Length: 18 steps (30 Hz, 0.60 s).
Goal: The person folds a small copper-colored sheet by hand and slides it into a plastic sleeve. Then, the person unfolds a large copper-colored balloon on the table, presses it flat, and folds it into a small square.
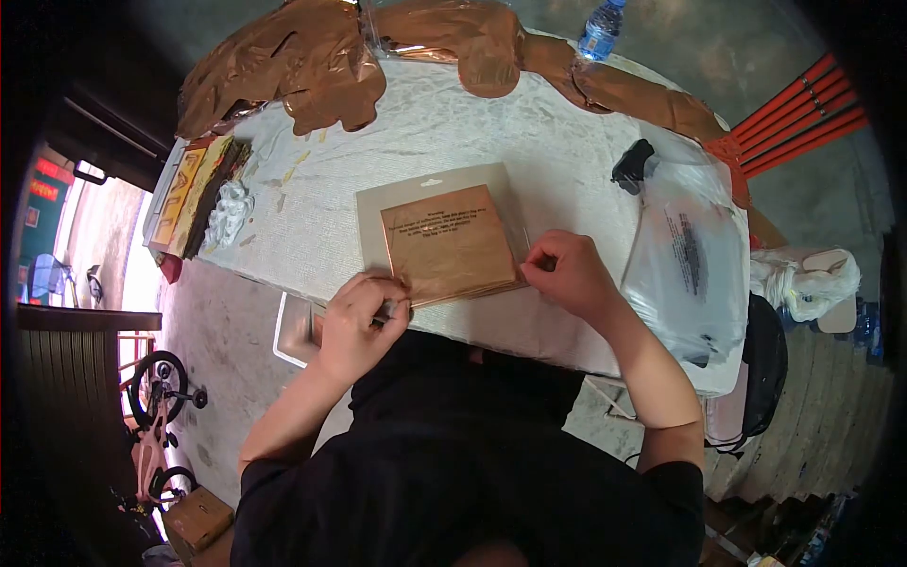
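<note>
Pinching the near edge of the brown packet evenly at both corners looks like the sound way to handle it: a light, level grip should hold its layers square without creasing the thin plastic. The packet lies near the front edge of the white-covered desk, over a pale card with a hanging slot at its far side. The left hand is curled nearly closed, thumb and fingers nipping the packet's near left corner. The right hand has its thumb and fingertips together at the near right corner, seemingly on the plastic there, though the contact is too small to be certain. Both wrists would best stay low, so that the packet rests flat and neither corner gets tugged askew. As for writing, the packet carries a black notice headed "Warning", which mentions "danger of suffocation"; the smaller words blur. The clear plastic bags on the right also bear dark print, too slanted to read. A bottle at the far edge wears a blue label, its brand illegible.
</note>
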Available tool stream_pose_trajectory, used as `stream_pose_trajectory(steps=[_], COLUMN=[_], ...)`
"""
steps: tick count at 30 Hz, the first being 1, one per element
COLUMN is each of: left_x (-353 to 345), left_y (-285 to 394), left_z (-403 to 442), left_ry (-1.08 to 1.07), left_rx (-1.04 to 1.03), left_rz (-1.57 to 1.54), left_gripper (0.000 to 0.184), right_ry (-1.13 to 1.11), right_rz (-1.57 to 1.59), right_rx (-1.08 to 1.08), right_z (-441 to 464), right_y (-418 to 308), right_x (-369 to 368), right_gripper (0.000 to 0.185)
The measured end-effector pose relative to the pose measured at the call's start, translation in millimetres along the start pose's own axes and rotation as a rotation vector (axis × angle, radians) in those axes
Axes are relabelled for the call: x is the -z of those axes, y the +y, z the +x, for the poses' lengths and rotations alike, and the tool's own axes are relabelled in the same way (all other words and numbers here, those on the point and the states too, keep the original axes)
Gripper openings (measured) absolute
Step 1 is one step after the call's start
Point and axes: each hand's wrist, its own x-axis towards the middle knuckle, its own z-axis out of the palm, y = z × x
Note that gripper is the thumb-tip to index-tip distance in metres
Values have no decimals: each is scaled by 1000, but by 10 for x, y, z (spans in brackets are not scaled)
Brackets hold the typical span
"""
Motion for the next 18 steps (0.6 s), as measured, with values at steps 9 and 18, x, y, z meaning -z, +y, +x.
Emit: stream_pose_trajectory(steps=[9, 18], left_x=[-31, 144], left_y=[-25, 77], left_z=[-35, -155], left_ry=[1, -38], left_rx=[78, 219], left_rz=[112, 416], left_gripper=[23, 35], right_ry=[-49, 117], right_rz=[-36, -430], right_rx=[-54, 167], right_z=[78, 8], right_y=[-34, 37], right_x=[-51, -157], right_gripper=[13, 14])
